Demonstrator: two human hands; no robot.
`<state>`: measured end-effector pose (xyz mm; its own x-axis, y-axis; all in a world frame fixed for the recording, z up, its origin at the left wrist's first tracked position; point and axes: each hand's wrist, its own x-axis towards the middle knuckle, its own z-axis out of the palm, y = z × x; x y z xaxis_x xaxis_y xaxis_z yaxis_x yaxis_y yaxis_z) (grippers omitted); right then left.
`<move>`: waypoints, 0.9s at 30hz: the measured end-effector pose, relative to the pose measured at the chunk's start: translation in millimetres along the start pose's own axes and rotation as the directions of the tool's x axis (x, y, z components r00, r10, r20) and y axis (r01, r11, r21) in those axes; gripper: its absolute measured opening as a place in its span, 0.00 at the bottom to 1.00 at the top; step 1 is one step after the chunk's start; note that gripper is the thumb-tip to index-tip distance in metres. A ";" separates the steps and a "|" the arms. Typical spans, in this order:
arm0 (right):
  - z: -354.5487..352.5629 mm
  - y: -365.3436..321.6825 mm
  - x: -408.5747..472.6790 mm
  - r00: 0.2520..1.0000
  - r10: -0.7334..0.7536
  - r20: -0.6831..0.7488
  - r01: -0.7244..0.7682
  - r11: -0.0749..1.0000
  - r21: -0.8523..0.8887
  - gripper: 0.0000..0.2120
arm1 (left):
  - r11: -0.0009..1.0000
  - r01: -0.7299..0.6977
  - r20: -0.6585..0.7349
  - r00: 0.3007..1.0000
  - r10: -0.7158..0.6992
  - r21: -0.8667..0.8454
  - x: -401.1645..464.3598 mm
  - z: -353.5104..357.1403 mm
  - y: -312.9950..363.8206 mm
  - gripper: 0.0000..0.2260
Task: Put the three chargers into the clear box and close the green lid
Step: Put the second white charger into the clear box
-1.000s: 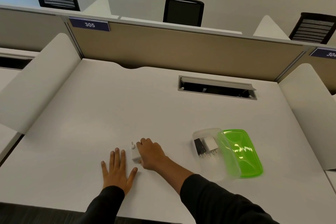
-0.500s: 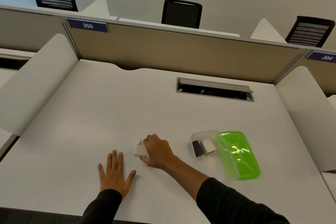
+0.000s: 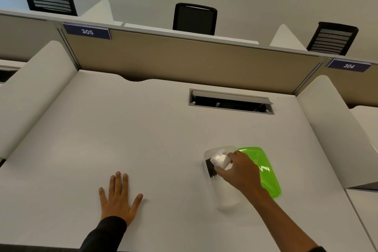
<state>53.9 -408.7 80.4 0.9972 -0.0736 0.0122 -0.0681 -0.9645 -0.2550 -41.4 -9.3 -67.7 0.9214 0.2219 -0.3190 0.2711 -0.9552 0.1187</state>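
Observation:
The clear box (image 3: 226, 198) lies on the white desk at the right, its green lid (image 3: 266, 172) open flat on its right side. My right hand (image 3: 240, 172) hovers over the far end of the box, fingers closed on a white charger (image 3: 219, 160). Under it, inside the box, a black charger (image 3: 209, 166) shows with its prongs pointing toward me. The other white charger in the box is hidden by my hand. My left hand (image 3: 118, 196) rests flat on the desk at the left, fingers spread, holding nothing.
A cable slot (image 3: 231, 101) is cut into the desk behind the box. White side dividers (image 3: 331, 129) rise at both edges, and a tan partition (image 3: 184, 61) closes the back. Black chairs stand beyond it.
My right hand has lifted the white charger from the desk beside my left hand and carried it right, over the clear box. My left hand has stayed flat.

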 end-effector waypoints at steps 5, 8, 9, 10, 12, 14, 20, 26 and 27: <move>15.7 19.2 -25.1 0.979 0.179 0.101 -0.170 0.981 -0.091 0.29 | 1.000 0.006 0.023 1.000 -0.006 -0.019 -0.4 -1.9 1.8 0.51; 25.7 18.5 -31.3 0.951 0.251 0.181 -0.223 0.962 -0.158 0.28 | 1.000 0.009 0.035 0.999 -0.008 -0.019 -0.9 -3.9 2.4 0.51; 28.2 17.6 -32.2 0.941 0.267 0.206 -0.232 0.956 -0.181 0.27 | 1.000 0.009 0.038 0.999 -0.009 -0.016 -1.0 -4.7 2.7 0.51; 30.2 16.5 -32.6 0.934 0.278 0.225 -0.236 0.952 -0.197 0.26 | 1.000 0.011 0.042 0.999 -0.010 -0.011 -1.0 -5.5 3.2 0.51; 33.3 14.3 -32.8 0.925 0.285 0.249 -0.232 0.947 -0.223 0.26 | 1.000 0.016 0.049 0.999 -0.015 -0.009 -0.8 -7.0 4.1 0.52; 35.1 11.6 -32.8 0.918 0.291 0.269 -0.226 0.942 -0.247 0.25 | 1.000 0.018 0.056 0.998 -0.017 -0.011 -1.1 -8.3 4.9 0.52; 40.6 6.3 -35.9 0.901 0.308 0.306 -0.217 0.930 -0.297 0.22 | 0.999 0.019 0.077 0.997 -0.017 -0.030 -2.1 -12.1 5.9 0.54; 41.6 1.6 -38.1 0.891 0.320 0.321 -0.213 0.921 -0.326 0.25 | 0.999 0.020 0.086 0.996 -0.017 -0.034 -3.1 -14.3 6.8 0.54; 42.3 1.0 -39.3 0.889 0.319 0.329 -0.206 0.919 -0.336 0.26 | 0.999 0.021 0.088 0.996 -0.018 -0.032 -3.0 -14.2 6.6 0.54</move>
<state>16.0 -396.1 38.8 0.8747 -0.2901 -0.3883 -0.2780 -0.9565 0.0884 -38.5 -13.5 -52.6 0.8883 0.2211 -0.4025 0.2993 -0.9435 0.1423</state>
